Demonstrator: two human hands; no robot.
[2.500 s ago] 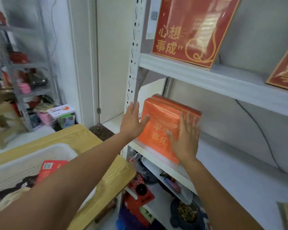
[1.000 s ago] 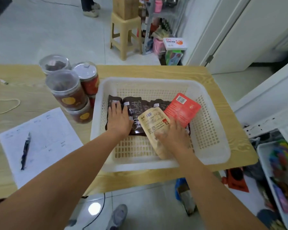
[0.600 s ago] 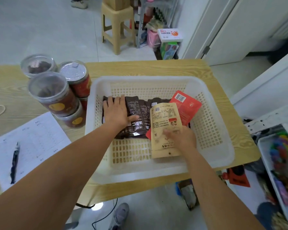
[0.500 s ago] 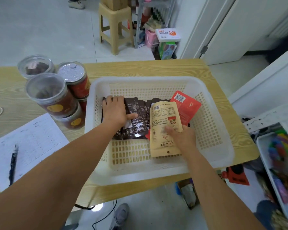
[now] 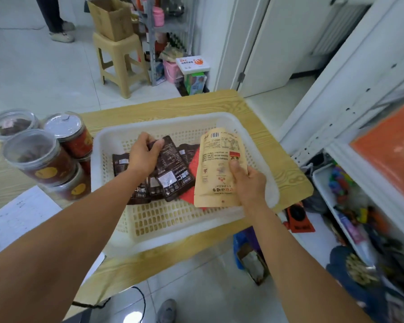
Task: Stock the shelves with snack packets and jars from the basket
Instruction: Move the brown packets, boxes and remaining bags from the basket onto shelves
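A white plastic basket (image 5: 173, 224) sits on the wooden table (image 5: 287, 173). Inside lie several dark brown snack packets (image 5: 170, 176) and a red packet (image 5: 191, 194) partly covered. My left hand (image 5: 144, 155) pinches the top edge of one dark packet. My right hand (image 5: 248, 185) grips a tan paper pouch (image 5: 216, 164) by its lower right side and holds it tilted up above the basket. Several clear jars with dark contents (image 5: 36, 157) stand stacked left of the basket. The white shelf unit (image 5: 350, 113) stands at the right, with an orange pack (image 5: 392, 150) on it.
A paper sheet (image 5: 21, 215) lies on the table at lower left. A beige stool (image 5: 119, 59) with a cardboard box (image 5: 110, 17) stands behind the table. Lower shelves (image 5: 350, 220) at the right hold mixed goods. A person's legs (image 5: 54, 17) show at far back.
I turned from the shelf to the basket. My right hand has lifted the tan pouch off the basket floor. My left hand went from lying flat on the dark packets to pinching one.
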